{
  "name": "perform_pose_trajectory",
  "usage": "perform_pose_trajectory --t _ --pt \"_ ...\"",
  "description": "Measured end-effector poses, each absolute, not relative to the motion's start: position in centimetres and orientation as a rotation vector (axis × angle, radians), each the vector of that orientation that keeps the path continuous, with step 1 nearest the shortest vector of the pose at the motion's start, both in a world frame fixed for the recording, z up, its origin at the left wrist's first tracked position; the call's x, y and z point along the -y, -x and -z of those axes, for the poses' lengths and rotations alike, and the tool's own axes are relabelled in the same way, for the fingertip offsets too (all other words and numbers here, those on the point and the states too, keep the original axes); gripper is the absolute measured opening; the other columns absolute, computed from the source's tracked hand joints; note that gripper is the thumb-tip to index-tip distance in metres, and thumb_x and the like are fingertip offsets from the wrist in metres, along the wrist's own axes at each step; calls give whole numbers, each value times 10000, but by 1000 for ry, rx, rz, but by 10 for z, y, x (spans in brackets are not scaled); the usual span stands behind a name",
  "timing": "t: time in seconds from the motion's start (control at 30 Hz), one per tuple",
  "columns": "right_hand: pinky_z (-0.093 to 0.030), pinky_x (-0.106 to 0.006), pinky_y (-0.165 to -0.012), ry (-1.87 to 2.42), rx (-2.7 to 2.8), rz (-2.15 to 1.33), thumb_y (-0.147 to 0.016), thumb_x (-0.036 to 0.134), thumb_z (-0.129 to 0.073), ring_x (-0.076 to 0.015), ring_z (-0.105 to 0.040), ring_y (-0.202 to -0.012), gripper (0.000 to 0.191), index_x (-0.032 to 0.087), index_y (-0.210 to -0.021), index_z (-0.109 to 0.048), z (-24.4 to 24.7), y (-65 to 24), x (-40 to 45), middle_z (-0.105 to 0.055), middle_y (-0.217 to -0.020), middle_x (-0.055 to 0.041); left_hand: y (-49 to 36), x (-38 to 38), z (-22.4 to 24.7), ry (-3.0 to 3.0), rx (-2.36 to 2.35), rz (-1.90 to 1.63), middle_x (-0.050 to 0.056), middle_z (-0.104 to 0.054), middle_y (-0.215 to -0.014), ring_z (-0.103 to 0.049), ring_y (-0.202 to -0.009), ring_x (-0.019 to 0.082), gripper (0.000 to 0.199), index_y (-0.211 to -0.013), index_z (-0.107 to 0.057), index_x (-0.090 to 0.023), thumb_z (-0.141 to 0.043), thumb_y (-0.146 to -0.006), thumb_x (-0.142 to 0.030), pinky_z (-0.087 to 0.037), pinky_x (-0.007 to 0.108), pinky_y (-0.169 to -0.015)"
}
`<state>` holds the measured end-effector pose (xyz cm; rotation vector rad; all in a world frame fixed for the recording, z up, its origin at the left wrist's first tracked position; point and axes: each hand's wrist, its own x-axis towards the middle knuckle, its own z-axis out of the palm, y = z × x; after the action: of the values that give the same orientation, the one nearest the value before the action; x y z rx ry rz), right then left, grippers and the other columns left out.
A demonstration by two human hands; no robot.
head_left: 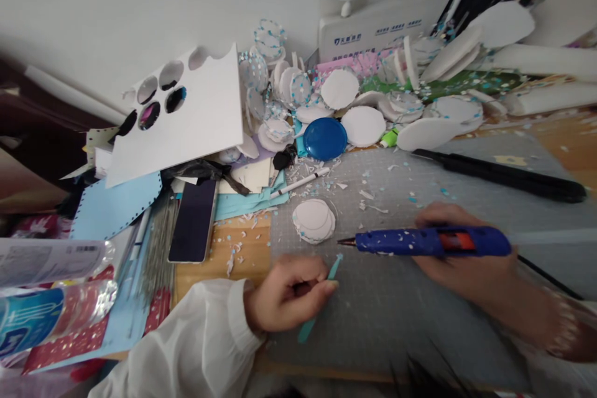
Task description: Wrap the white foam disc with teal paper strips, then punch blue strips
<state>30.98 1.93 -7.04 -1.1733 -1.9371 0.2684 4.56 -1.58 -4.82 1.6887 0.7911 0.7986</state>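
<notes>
My left hand (298, 292) is closed, pinching a thin teal strip (306, 328) that slants over the grey cutting mat (373, 317). A blue glue gun (396, 241) lies across the fingers of my right hand (457, 261), its nozzle pointing left. Just left of the nozzle tip, a small stack of white discs (314, 220) rests on the mat, with bits of blue along its rim. My left hand is just below this stack.
Behind the mat sit a blue round lid (325, 138), many white discs (364, 126) and a black knife-like tool (504, 175). A phone (193, 221), a white foam board (186, 118) and plastic bottles (56, 311) are on the left. Scraps litter the mat.
</notes>
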Motion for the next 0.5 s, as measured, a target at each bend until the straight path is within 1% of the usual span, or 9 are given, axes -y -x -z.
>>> perform_pose_trajectory --t 0.07,0.13,0.2,0.27,0.4,0.5 --pt "-473 -282 -560 1276 1893 -167 -688 238 -684 -179 -596 -584 199 259 -801 -521 72 -314 -23 -584 -683 20 -46 16 48 -1692 -792 -788 -63 -293 -538 -273 -471 71 383 -584 -314 -198 -484 -920 -267 -226 209 -453" --pt "-432 -288 -512 1512 1819 -2 -687 326 -701 -197 -586 -550 218 249 -823 -550 71 -321 -30 -578 -648 9 -46 15 49 -1692 -790 -775 -62 -291 -532 -272 -472 72 386 -578 -328 -194 -489 -920 -271 -226 217 -458" --pt "-372 -298 -466 1794 1739 149 -710 422 -682 -222 -562 -503 251 224 -824 -577 70 -331 -39 -557 -588 -8 -46 15 48 -1686 -786 -775 -61 -284 -524 -270 -472 73 392 -570 -342 -190 -493 -921 -281 -227 223 -462" --pt "-350 -319 -466 1982 1748 242 -747 486 -635 -256 -553 -493 291 200 -773 -587 70 -344 -47 -553 -555 -43 -46 15 48 -1676 -783 -777 -56 -294 -520 -285 -475 76 394 -565 -362 -186 -495 -921 -291 -237 226 -467" --pt "-398 -373 -545 2036 2031 357 -832 457 -512 -301 -579 -573 331 156 -720 -591 74 -363 -56 -611 -626 -152 -46 14 47 -1671 -786 -754 -36 -336 -515 -319 -481 83 415 -544 -386 -179 -488 -924 -311 -264 233 -477" --pt "-413 -388 -545 2093 2049 347 -858 485 -444 -315 -582 -578 378 150 -748 -583 77 -369 -55 -600 -600 -162 -46 14 46 -1676 -791 -729 -27 -351 -504 -338 -478 88 449 -528 -413 -174 -484 -931 -358 -276 238 -478"
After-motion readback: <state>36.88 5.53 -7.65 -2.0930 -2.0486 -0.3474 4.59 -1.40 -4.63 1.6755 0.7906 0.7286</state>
